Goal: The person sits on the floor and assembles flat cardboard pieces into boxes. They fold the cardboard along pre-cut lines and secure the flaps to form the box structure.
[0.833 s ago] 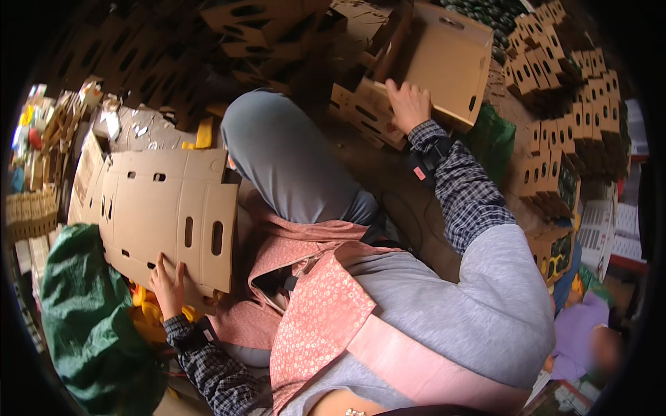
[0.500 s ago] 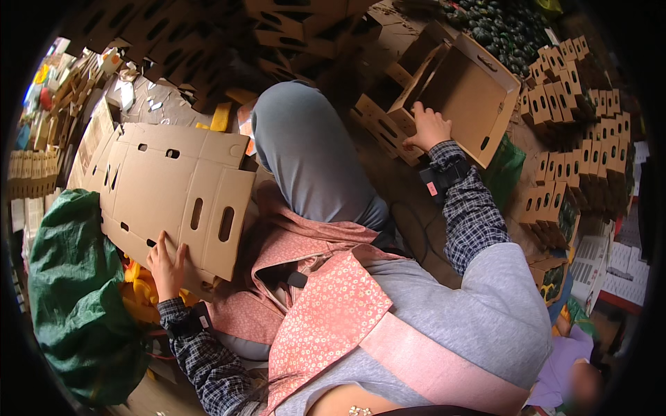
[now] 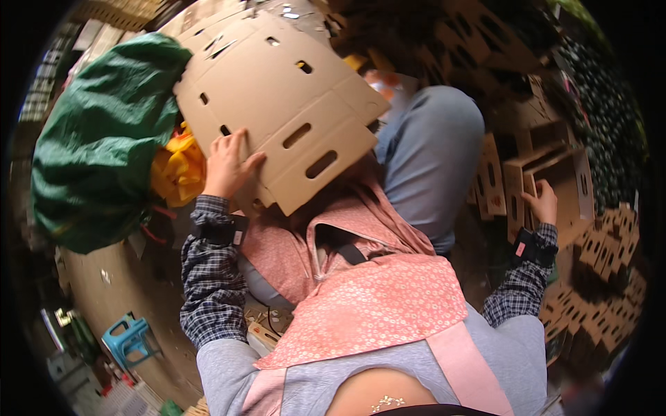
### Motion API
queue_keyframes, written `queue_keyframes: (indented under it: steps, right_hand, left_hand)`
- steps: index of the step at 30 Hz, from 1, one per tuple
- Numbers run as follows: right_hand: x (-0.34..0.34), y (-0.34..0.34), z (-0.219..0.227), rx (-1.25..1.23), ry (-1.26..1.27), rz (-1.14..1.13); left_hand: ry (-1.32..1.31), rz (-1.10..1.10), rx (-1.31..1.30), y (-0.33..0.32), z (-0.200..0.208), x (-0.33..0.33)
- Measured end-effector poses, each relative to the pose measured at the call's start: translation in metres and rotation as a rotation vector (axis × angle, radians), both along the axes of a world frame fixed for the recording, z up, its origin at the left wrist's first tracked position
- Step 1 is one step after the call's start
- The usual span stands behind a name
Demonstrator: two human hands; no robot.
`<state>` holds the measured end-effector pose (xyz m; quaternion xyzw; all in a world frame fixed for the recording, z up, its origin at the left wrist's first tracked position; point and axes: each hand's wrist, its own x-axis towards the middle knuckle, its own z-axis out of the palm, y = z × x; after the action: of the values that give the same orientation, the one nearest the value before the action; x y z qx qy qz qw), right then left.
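Observation:
A flat, die-cut cardboard sheet [image 3: 257,97] with several oval slots lies at a slant over my lap and the floor beyond. My left hand [image 3: 232,163] rests on its near left part, fingers spread and thumb apart. Off to the right, my right hand [image 3: 543,204] is at the near edge of a folded open cardboard box [image 3: 560,182], fingers curled over its wall and thumb on the left. The inside of that hand is partly hidden. Other folded cardboard [image 3: 489,177] stands just left of the box.
A green woven sack [image 3: 104,145] and a yellow bag [image 3: 182,166] sit left of the sheet. Dark round produce [image 3: 596,111] is heaped at far right, above stacked cardboard boxes [image 3: 610,243]. A blue plastic stool [image 3: 130,340] stands at lower left.
The view has turned left, so the sheet and sack appear higher and the box farther right. My left hand stays on the sheet; my right hand stays at the box.

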<state>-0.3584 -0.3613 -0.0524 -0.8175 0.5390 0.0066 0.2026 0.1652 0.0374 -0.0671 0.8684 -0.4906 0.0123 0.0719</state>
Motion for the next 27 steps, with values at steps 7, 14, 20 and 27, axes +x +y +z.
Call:
queue_keyframes:
  steps: [7,14,20,27]
  right_hand:
    - [0.005,0.022,-0.015,0.239,-0.234,0.257]
    - [0.020,0.033,0.007,0.159,0.077,0.054]
    - [0.014,0.038,0.028,0.189,0.153,-0.060]
    - [-0.007,0.000,0.016,-0.031,0.121,-0.416]
  left_hand:
    - [0.077,0.034,0.072,-0.016,0.013,-0.009]
    - [0.052,0.025,0.136,-0.011,0.010,-0.004]
    - [0.042,-0.001,0.095,-0.010,0.006,-0.003]
    - [0.025,0.096,-0.048,-0.002,0.003,-0.005]
